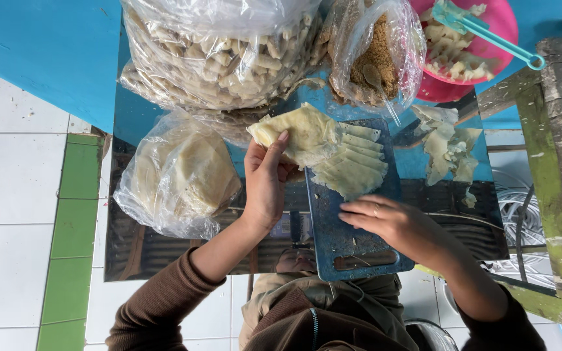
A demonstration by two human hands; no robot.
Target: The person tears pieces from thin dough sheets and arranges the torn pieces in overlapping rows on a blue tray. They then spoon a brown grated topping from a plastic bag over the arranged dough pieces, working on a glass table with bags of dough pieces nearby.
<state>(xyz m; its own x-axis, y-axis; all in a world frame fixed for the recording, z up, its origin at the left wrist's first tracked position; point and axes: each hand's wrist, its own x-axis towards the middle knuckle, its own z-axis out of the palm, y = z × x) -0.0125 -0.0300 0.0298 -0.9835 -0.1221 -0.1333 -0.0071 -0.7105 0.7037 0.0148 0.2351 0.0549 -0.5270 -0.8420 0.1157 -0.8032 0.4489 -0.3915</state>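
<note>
My left hand [265, 185] holds up a thin, pale yellow dough sheet [297, 133] by its left end, thumb on top. Under it, several more sheets [352, 170] lie fanned out on the far part of a blue cutting board [346, 240]. My right hand [391, 221] rests flat on the board with fingers stretched out and together, holding nothing, just below the fanned sheets. The board lies on a mirror-like tabletop [157, 257].
A clear bag of dough sheets [180, 175] sits left of my left hand. Behind are a large bag of rolled pieces [219, 55], a bag of brown filling [378, 58], a pink bowl [499, 26] with turquoise tongs [489, 32], dough scraps [450, 153], and a wooden frame [557, 162] at right.
</note>
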